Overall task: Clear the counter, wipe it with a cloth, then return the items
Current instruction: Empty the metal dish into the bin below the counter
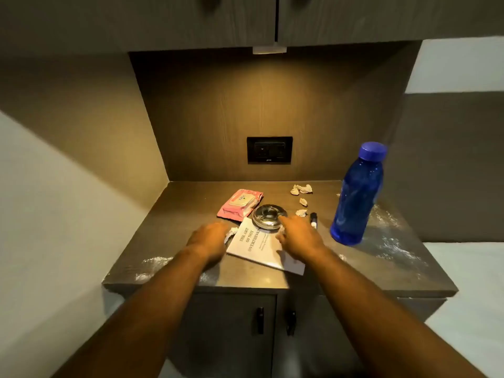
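Note:
A white book (255, 245) lies near the front middle of the dark counter (191, 195). My left hand (210, 240) rests at the book's left edge, fingers curled on a crumpled white paper (231, 232). My right hand (298, 236) lies flat over the book's right side, its index finger reaching the round steel container (267, 215) just behind the book. A pink wipes pack (240, 204) sits left of the container. A black marker (313, 220) lies right of my right hand. A tall blue bottle (356, 197) stands at the right.
Several crumpled paper bits (301, 189) are scattered at the back right. White powder streaks (390, 227) cover the counter's right side, and a smaller powder patch (152, 261) marks the front left edge. A black wall socket (269, 150) sits behind; cabinet doors (231, 331) are below.

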Demonstrator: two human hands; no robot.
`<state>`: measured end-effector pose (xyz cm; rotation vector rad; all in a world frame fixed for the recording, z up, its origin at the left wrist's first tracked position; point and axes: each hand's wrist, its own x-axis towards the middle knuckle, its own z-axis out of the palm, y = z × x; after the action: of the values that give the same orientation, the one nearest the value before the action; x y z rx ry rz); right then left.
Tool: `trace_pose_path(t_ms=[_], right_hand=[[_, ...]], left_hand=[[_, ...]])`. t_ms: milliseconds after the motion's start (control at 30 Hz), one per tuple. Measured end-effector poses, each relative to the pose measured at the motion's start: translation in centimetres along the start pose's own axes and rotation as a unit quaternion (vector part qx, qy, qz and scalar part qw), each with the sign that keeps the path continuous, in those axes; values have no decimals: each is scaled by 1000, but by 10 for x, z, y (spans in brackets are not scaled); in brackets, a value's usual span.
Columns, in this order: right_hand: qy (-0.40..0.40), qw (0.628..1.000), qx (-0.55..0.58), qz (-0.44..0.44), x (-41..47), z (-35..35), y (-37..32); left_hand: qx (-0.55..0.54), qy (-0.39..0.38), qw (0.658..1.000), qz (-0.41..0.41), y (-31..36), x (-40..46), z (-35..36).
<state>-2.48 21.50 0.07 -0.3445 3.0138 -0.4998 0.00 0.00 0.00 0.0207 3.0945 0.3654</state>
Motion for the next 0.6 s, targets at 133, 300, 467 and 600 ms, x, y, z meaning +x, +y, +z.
trace_pose_path(t_ms=[133,300,467,600], right_hand=[[-16,997,-48,-53,10,11,6],[4,998,-31,-62,21,21,14],[67,997,4,38,56,-7,25],[0,987,-126,102,91,-24,36]], left_hand=[[74,-45,996,24,0,15,12],[58,-15,997,38,-4,33,12],[42,-34,997,60,-4,47,12],[2,-6,998,58,-8,50,15]])
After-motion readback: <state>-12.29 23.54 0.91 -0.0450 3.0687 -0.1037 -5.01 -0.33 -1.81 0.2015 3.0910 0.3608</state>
